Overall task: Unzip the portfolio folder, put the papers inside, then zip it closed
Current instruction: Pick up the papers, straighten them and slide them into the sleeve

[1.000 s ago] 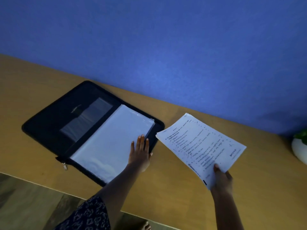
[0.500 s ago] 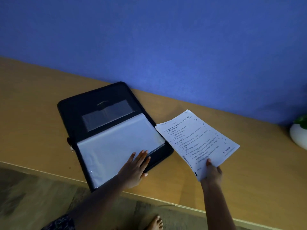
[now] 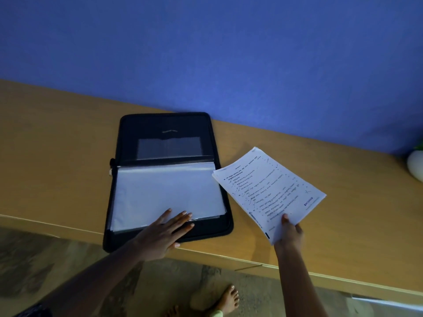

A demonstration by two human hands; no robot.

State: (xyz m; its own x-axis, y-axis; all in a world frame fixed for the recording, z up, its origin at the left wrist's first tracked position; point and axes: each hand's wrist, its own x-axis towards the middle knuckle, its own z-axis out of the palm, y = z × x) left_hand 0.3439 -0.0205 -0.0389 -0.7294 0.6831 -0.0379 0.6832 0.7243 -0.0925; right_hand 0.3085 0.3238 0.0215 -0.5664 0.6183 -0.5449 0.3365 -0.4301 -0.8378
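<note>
Your left hand (image 3: 163, 232) lies flat and spread, fingers wide, pressing on the near edge of the one portfolio folder (image 3: 164, 143); it grips nothing. Your right hand (image 3: 288, 232) is closed on the near corner of the papers (image 3: 267, 191), thumb on top, holding the printed stack in the air, tilted, just to the right of the folder. How many sheets are in the stack you cannot tell; its left corner reaches the folder's right edge, but whether it touches is unclear.

The folder is open and lies flat on the wooden surface (image 3: 57, 156). It shows two halves: a far half with one clear pocket (image 3: 169, 148), and a near half carrying a pile of clear sleeves (image 3: 167, 195) under your left fingertips. One zipper pull (image 3: 110, 172) hangs at the left end of the spine. The folder's near left corner juts out past the front edge of the surface, above the floor (image 3: 45, 259); its far edge lies close to the blue wall (image 3: 206, 53).

To the left of the folder the surface is bare for a long stretch. To the right, beyond the papers, bare wood runs to one white pot (image 3: 415, 164) with a bit of green, at the frame's right edge and well apart from the stack. Below the surface edge, two bare feet (image 3: 225, 298) show on the floor.
</note>
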